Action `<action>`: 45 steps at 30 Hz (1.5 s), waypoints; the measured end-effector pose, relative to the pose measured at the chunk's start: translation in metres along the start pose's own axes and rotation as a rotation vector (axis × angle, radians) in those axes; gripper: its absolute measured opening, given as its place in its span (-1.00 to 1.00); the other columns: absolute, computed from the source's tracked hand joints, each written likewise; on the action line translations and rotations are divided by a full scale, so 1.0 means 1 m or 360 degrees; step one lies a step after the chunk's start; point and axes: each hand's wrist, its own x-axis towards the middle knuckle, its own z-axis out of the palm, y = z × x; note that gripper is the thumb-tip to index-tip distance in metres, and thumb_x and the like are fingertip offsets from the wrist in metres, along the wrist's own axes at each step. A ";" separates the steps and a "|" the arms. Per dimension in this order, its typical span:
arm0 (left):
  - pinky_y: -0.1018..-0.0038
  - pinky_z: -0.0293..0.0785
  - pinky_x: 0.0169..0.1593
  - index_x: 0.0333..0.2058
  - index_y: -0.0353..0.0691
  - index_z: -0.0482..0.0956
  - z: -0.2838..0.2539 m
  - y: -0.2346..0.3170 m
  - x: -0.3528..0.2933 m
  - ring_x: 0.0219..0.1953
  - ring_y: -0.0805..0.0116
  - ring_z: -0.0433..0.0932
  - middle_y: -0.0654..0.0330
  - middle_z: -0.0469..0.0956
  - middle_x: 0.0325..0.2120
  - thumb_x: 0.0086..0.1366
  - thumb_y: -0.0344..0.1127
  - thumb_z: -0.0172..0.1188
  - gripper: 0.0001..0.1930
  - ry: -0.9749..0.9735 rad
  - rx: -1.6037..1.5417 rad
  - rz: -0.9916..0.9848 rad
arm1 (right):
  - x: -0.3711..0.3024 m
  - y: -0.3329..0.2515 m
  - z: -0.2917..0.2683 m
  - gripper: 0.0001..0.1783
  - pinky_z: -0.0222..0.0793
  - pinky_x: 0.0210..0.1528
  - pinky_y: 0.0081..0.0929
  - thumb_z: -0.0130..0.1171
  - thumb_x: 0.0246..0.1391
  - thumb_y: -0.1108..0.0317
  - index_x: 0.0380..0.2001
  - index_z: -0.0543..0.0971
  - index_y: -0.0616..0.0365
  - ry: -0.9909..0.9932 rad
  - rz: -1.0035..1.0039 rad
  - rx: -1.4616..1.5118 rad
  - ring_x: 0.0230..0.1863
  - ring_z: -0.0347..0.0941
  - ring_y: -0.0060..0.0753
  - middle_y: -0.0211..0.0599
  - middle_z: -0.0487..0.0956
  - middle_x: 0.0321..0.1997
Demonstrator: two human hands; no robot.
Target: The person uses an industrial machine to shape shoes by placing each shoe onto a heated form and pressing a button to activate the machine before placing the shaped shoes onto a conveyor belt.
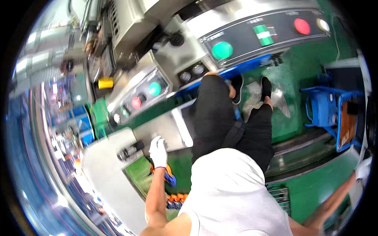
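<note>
Here we are, looking down past our white top (232, 192) and black shorts (214, 118), and our left hand (158, 152) is out in its white glove, loosely open, fingers a little bent. It's over the lower left corner of the steel plate (157, 131); whether it touches, we can't tell. Just beside it, a black-and-silver fitting (131, 150) sits at the right edge of the pale tabletop (106, 165), near the upper corner. Just below the hand, beside that same edge, come orange-and-blue pieces (170, 177), partly behind our wrist, with a row of similar parts (177, 198) lower down beside our forearm.

And out right, our right hand (363, 169), gloved too, reaches the dark rim of the view: too blurred and cut off for us to call its grip. Near it, a blue-framed chair (339, 118) stands on the green floor (293, 102). Ahead, the large control panel (244, 43) carries green and red buttons.
</note>
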 end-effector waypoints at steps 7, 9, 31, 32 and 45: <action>0.26 0.66 -0.23 0.24 -0.34 0.49 -0.112 -0.228 -0.122 -0.28 0.19 0.72 -0.02 0.72 -0.23 0.44 -0.20 0.29 -0.50 0.0555 0.0324 -0.1287 | -0.303 -0.219 0.012 -0.29 0.36 0.41 -0.27 0.24 0.41 0.33 0.50 0.24 0.27 -0.1463 0.0077 0.0755 0.42 0.41 -0.14 0.03 0.37 0.51; 0.04 0.51 0.15 0.34 -0.30 0.39 -0.117 -0.273 -0.159 0.02 -0.10 0.64 -0.12 0.65 0.04 0.39 0.10 0.30 -0.26 0.0594 0.0626 -0.1406 | -0.325 -0.282 0.013 -0.27 0.40 0.40 -0.26 0.25 0.38 0.41 0.52 0.23 0.19 -0.1788 -0.0176 0.0818 0.41 0.43 -0.15 -0.01 0.37 0.51; 0.29 0.65 -0.08 -0.28 -0.20 0.69 -0.040 -0.042 -0.050 -0.17 0.12 0.70 0.11 0.67 -0.23 0.16 -0.45 0.42 -0.86 0.0619 -0.0394 0.0415 | -0.526 -0.683 -0.195 -0.12 0.56 0.13 0.03 0.34 0.12 0.15 0.40 0.26 0.35 -0.2813 -0.2919 0.1084 0.08 0.64 0.20 0.27 0.57 0.19; 0.27 0.65 -0.08 -0.25 -0.21 0.67 -0.031 -0.028 -0.038 -0.16 0.10 0.70 0.11 0.68 -0.20 0.16 -0.45 0.44 -0.82 0.0676 -0.0513 0.0549 | -0.528 -0.676 -0.172 -0.20 0.60 -0.07 0.03 0.32 0.09 0.19 0.33 0.33 0.35 -0.2757 -0.2579 0.1581 -0.17 0.70 0.16 0.16 0.66 -0.02; 0.16 0.36 0.40 0.24 -0.24 0.55 -0.107 0.200 0.224 0.32 -0.05 0.47 -0.10 0.50 0.27 0.37 -0.37 0.33 -0.53 0.0545 0.0008 0.1698 | -0.294 -0.571 -0.129 -0.25 0.61 0.08 -0.36 0.36 0.03 0.57 0.35 0.45 0.23 -0.3316 0.1010 0.2086 0.01 0.64 -0.40 -0.24 0.66 0.12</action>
